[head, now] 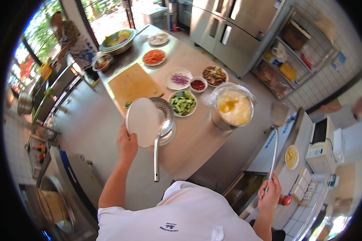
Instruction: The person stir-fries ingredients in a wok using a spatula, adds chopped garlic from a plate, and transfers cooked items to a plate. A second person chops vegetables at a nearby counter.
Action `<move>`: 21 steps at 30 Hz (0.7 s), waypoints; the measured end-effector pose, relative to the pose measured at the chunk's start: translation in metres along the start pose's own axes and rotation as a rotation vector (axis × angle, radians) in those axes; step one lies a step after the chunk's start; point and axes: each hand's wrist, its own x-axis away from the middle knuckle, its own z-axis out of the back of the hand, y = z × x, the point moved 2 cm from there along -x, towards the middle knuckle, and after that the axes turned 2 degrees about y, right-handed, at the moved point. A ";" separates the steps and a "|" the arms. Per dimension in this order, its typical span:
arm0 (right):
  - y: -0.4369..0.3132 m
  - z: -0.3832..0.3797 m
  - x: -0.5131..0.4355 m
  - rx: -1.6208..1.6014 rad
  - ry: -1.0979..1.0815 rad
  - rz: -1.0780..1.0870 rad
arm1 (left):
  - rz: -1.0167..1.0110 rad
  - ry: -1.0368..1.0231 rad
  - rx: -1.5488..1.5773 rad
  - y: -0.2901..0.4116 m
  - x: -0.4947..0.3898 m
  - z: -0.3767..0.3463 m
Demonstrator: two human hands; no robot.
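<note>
My left hand [127,144] grips the rim of a white plate [142,123], tilted up over the near left edge of a steel table. Partly behind that plate is a perforated metal skimmer [164,116], its handle [156,162] pointing towards me. White dishware [169,137] shows beneath the skimmer. Off to the right, my right hand [269,192] is closed around the long handle of a metal ladle [274,150]. The ladle's bowl [279,114] is raised and blurred, to the right of a steel pot [233,108] of pale and yellow food, partly covered with plastic film.
The steel table [184,156] bears a wooden cutting board [134,82], chopped greens [183,103], purple shreds [180,79], orange shreds [154,57] and large bowls [117,42]. A microwave [319,138] and plated yellow food [291,157] stand right. Another person [74,42] is far left.
</note>
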 end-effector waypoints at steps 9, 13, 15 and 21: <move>0.004 -0.006 -0.037 0.516 0.021 0.171 | 0.312 0.159 0.498 -0.037 -0.038 -0.019; 0.001 -0.005 -0.066 0.756 -0.010 0.421 | 0.593 0.158 0.901 -0.054 -0.010 -0.046; 0.002 -0.009 -0.076 0.839 -0.025 0.360 | 0.730 0.161 0.998 -0.056 0.008 -0.063; -0.003 -0.018 -0.083 0.852 0.045 0.506 | 0.717 -0.222 1.242 0.003 0.043 -0.117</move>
